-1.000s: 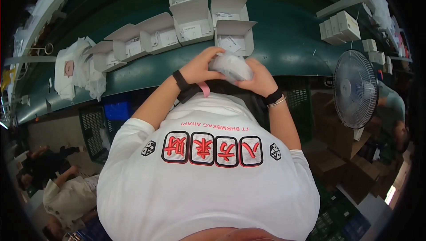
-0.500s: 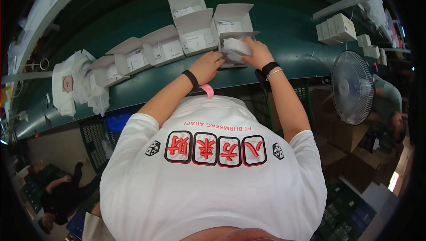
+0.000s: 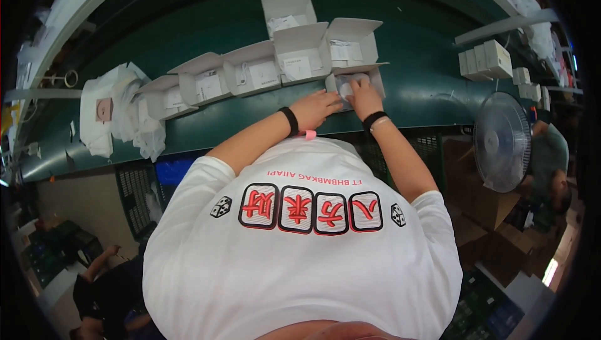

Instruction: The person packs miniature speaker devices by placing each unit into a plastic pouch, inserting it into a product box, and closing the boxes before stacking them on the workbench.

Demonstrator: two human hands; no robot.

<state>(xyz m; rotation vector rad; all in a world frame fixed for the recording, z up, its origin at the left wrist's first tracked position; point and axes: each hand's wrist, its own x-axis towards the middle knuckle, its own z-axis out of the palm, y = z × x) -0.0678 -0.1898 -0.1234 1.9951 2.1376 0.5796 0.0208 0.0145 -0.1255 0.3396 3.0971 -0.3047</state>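
My right hand [image 3: 365,98] reaches down into an open white box [image 3: 375,82] at the right end of the row. Its bent fingers are on a white plastic-wrapped item [image 3: 344,87], partly hidden by the hand. Stretched out flat, the fingers of my left hand [image 3: 315,111] rest by the box's front left corner. Behind it stands another open box [image 3: 369,46] with a white cable and paper inside. To the left run several more open white boxes [image 3: 302,49] holding papers and small white parts.
At the left end of the green bench [image 3: 413,89] lie white bags and clear plastic wrapping [image 3: 150,128]. Several closed white boxes [image 3: 485,61] stand at the back right. A round fan [image 3: 503,143] is at the right edge. Other people [image 3: 113,293] are at lower left and far right.
My right hand has lowered the white plastic-wrapped item deeper into the box. My left hand has stayed beside the box, its fingers now straighter. The whole view has shifted slightly.
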